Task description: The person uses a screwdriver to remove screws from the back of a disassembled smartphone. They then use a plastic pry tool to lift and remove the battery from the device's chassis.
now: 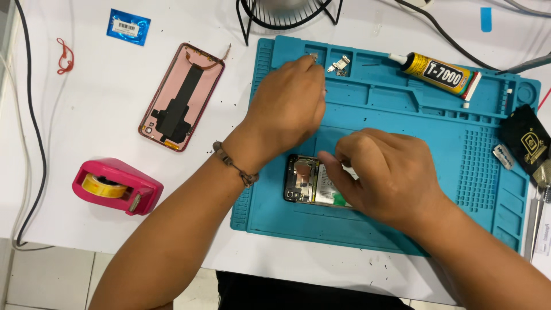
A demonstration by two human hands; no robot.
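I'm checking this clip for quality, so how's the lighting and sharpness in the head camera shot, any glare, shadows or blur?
Head view: even, bright light; the white table looks slightly washed out; soft shadows only under the left hand and right hand; the opened phone and blue mat are sharp; mild glare on the glue tube; the frame edges bow slightly.

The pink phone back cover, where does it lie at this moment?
In the head view, the pink phone back cover lies inner side up on the white table, left of the blue work mat and above the pink tape dispenser.
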